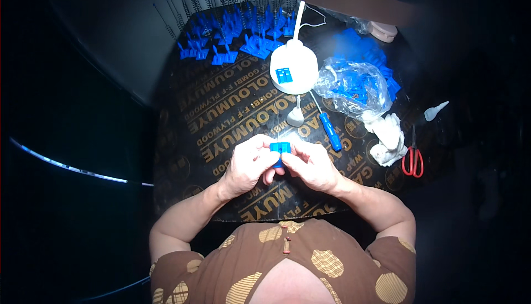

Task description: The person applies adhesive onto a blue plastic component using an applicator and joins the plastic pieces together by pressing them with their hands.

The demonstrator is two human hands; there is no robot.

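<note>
Between my two hands, near the table's front edge, is a small blue plastic piece (280, 148), squarish with slots. My left hand (249, 163) pinches its left side, thumb on the near face. From the other side my right hand (313, 166) grips it in the same way. Just beyond my hands lies a small pale spoon-shaped thing (296, 117). A screwdriver (331, 132) with a blue handle rests to the right of it. On the round white lamp base (296, 55) sits another blue plastic piece (284, 75).
Blue parts with upright springy rods (238, 27) crowd the far left of the dark printed table (188, 121). A clear plastic bag (354, 88) of blue parts lies at right. Nearer are a crumpled white cloth (387, 141), red-handled scissors (412, 160) and a white nozzle bottle (435, 111).
</note>
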